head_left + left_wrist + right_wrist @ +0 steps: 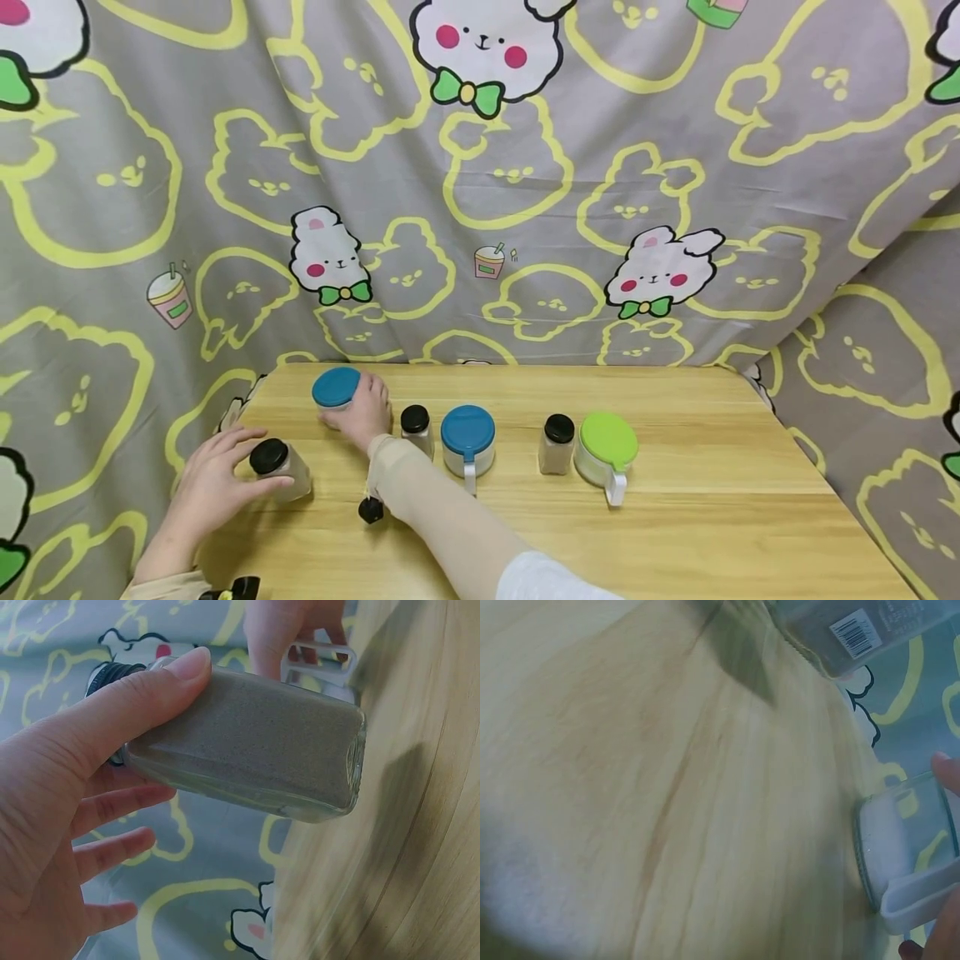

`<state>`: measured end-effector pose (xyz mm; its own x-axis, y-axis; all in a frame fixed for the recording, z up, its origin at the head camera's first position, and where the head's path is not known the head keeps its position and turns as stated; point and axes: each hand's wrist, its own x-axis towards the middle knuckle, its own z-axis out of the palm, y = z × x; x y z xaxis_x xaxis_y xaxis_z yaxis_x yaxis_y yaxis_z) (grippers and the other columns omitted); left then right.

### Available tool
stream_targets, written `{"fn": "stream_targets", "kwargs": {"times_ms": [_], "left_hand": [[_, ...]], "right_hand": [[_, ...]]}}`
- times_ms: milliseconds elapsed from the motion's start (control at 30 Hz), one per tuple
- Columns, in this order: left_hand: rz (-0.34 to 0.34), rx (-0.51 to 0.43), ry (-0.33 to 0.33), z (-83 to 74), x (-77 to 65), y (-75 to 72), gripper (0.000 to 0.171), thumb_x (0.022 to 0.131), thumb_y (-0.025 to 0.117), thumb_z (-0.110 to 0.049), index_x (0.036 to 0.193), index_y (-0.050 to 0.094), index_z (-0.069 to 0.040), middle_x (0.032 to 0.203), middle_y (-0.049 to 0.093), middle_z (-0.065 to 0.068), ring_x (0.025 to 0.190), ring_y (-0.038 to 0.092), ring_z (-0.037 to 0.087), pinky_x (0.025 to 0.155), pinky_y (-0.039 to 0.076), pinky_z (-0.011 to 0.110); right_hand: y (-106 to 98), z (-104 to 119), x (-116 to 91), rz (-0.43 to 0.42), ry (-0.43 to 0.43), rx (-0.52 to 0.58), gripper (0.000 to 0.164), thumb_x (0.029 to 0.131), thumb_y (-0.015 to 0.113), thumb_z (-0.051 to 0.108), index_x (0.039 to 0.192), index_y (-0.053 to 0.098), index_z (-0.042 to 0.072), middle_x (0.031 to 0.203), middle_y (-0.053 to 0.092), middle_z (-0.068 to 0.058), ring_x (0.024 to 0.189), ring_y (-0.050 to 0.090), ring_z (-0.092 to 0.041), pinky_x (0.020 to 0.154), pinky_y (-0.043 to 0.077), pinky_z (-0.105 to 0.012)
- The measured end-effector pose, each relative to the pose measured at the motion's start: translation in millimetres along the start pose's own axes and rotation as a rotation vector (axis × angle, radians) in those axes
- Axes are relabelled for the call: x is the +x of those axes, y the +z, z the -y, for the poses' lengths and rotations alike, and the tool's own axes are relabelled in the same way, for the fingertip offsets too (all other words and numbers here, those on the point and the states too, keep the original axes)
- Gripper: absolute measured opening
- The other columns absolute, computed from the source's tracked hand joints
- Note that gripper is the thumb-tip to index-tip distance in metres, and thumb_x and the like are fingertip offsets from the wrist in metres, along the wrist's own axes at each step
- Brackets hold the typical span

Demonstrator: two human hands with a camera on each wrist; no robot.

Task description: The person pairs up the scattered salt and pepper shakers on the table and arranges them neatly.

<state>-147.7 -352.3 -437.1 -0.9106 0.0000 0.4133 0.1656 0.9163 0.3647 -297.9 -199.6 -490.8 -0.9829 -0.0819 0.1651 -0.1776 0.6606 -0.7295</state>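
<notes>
My left hand point(213, 483) holds a square glass jar point(255, 742) of grey-brown powder by its upper part, near the black cap point(268, 456). The thumb lies along one side, and the other fingers are spread behind. This jar seems raised a little off the table, its base above a shadow. At the back left, my right hand point(367, 412) grips a round glass jar with a blue lid point(336, 387). The right wrist view shows white contents point(885, 832) low in it and a pale handle point(915, 896) between the fingers.
Right of my right forearm stand a black-capped jar point(416, 425), a blue-lidded jar point(468, 429) with a handle, another black-capped jar point(557, 446) and a green-lidded jar point(607, 442) on the wooden table point(712, 500). A patterned curtain point(517, 187) hangs along the back edge.
</notes>
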Motion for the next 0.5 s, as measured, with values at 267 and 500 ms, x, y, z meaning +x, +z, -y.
{"fn": "stream_targets", "kwargs": {"times_ms": [267, 500], "left_hand": [[-0.006, -0.003, 0.009, 1.8, 0.1, 2.7, 0.077, 0.059, 0.089, -0.046, 0.115, 0.067, 0.001, 0.125, 0.059, 0.024, 0.12, 0.043, 0.051, 0.096, 0.028, 0.068], [-0.019, -0.002, 0.023, 1.6, -0.1, 3.6, 0.077, 0.058, 0.09, -0.046, 0.114, 0.067, -0.001, 0.124, 0.059, 0.024, 0.119, 0.043, 0.052, 0.094, 0.029, 0.067]], "right_hand": [[-0.7, 5.1, 4.0, -0.012, -0.013, -0.092, 0.095, 0.066, 0.082, 0.059, 0.141, 0.042, 0.017, 0.137, 0.05, -0.003, 0.127, 0.048, -0.02, 0.097, 0.047, -0.043], [1.7, 4.2, 7.9, -0.019, -0.019, -0.146, 0.097, 0.066, 0.081, 0.062, 0.142, 0.043, 0.015, 0.138, 0.05, -0.003, 0.128, 0.048, -0.021, 0.096, 0.047, -0.043]]}}
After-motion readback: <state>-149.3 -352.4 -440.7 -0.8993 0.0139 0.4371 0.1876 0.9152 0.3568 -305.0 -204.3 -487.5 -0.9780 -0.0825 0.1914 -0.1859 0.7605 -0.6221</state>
